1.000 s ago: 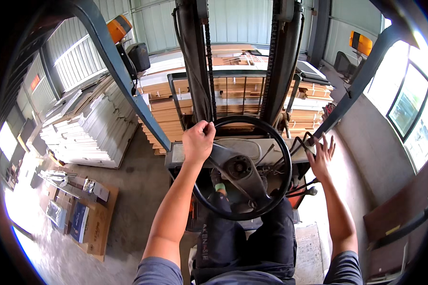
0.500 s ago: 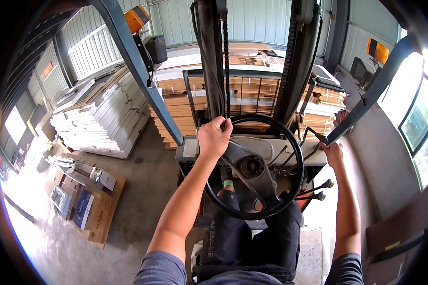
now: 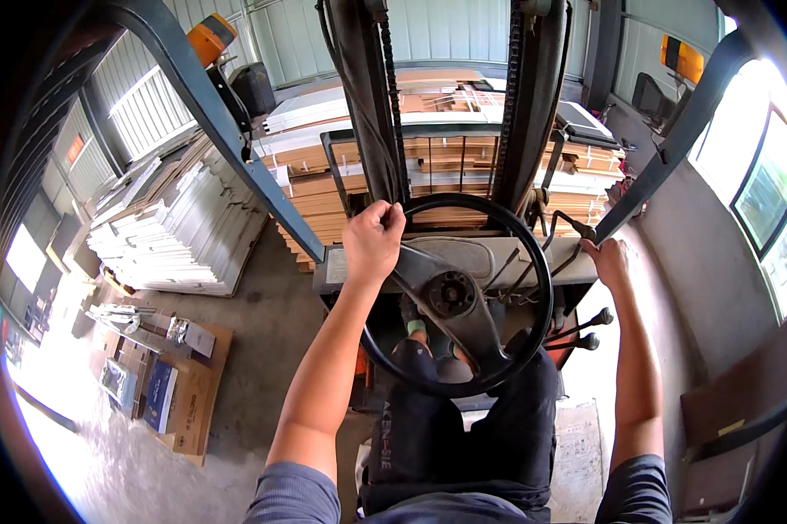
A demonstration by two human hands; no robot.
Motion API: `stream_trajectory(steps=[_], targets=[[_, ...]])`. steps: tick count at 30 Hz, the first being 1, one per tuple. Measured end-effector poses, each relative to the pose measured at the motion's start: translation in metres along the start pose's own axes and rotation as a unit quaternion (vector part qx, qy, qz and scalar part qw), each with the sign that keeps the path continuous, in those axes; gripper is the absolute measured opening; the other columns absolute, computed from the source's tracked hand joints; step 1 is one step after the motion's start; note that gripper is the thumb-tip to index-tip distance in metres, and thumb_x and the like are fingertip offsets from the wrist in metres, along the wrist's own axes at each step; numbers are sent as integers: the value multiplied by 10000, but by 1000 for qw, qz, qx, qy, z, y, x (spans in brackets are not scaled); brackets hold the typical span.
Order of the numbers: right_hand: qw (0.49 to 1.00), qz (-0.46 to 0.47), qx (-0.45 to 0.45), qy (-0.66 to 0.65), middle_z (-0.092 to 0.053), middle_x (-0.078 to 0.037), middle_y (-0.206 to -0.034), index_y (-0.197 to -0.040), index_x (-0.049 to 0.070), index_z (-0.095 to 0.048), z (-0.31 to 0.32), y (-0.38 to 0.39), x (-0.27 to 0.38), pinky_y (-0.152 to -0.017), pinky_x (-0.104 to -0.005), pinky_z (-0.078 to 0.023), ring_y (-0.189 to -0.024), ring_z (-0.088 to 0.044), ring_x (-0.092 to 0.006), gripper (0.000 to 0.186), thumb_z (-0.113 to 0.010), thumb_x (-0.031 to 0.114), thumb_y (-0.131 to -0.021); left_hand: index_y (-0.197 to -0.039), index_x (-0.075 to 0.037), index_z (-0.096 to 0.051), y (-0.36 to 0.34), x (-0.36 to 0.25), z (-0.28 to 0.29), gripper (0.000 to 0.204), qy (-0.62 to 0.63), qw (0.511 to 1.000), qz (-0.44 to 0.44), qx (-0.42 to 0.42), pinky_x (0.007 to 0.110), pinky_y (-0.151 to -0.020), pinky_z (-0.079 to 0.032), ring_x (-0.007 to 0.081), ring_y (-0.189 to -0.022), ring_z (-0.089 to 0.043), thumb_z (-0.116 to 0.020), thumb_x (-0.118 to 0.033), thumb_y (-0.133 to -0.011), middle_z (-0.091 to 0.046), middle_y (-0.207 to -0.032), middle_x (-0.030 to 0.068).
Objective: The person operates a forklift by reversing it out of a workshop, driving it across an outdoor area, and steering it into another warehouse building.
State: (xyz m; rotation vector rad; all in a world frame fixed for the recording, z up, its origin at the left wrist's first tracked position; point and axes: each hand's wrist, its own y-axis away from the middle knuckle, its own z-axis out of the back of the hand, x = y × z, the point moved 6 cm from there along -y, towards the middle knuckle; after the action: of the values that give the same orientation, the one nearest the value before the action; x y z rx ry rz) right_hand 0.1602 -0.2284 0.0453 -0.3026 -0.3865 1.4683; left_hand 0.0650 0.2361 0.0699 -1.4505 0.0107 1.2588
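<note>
I sit at the black steering wheel (image 3: 544,288) of a forklift. My left hand (image 3: 374,242) is closed around the upper left of its rim. My right hand (image 3: 612,264) reaches forward on the right, its fingers curled at the black grip of a bent control lever (image 3: 575,225); the hand covers part of that contact. Two shorter levers with black knobs (image 3: 596,330) stick out below my right hand, untouched. Beyond the wheel rises the dark lifting mast (image 3: 533,113) with its chains.
Stacked flat boards and cartons (image 3: 450,166) stand just ahead behind the mast. Another tall stack of white panels (image 3: 184,227) is at the left. A loaded pallet (image 3: 206,384) lies on the floor nearer left. A low wall (image 3: 673,236) with windows runs along the right.
The mast, wheel and board stack sit slightly further left in the picture. Both hands keep their places on the wheel and the lever.
</note>
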Motion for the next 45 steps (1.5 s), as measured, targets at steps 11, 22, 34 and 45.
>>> stream_trajectory(steps=[11, 22, 34, 45], targets=[[999, -25, 11, -41, -730, -218, -792, -838, 10, -771, 5, 5, -18, -747, -500, -569, -796, -726, -403, 702, -648, 698, -905, -706, 3, -539, -4, 0, -13, 386, 18, 1000, 7, 8, 318, -517, -366, 89, -520, -436, -658, -201, -1012, -487, -543, 34], [986, 13, -110, -125, -289, -160, -1697, -1535, 75, -481, -17, -31, 2, -1278, -509, -159, -1576, -145, -417, 789, -457, 663, -1009, -712, 0, -503, -7, 6, -19, 355, 68, 998, 1, -15, 356, -504, -345, 194, -491, -370, -665, -164, -981, -412, -581, 134], [980, -35, -184, -62, -173, -145, -1734, -1521, 17, -506, -21, -56, 13, -1268, -604, -116, -1602, -61, -413, 802, -483, 635, -1010, -713, 7, -549, -5, -1, -31, 352, 80, 997, 15, -15, 302, -516, -390, 86, -513, -460, -653, -159, -1006, -518, -547, 39], [985, -40, -163, -31, -148, -164, -1737, -1533, 11, -493, -2, -43, 15, -1274, -591, -111, -1602, -55, -418, 781, -503, 597, -1016, -713, 2, -561, -1, -8, -26, 351, 70, 997, 20, -13, 305, -514, -397, 96, -499, -481, -653, -169, -1006, -535, -540, 45]])
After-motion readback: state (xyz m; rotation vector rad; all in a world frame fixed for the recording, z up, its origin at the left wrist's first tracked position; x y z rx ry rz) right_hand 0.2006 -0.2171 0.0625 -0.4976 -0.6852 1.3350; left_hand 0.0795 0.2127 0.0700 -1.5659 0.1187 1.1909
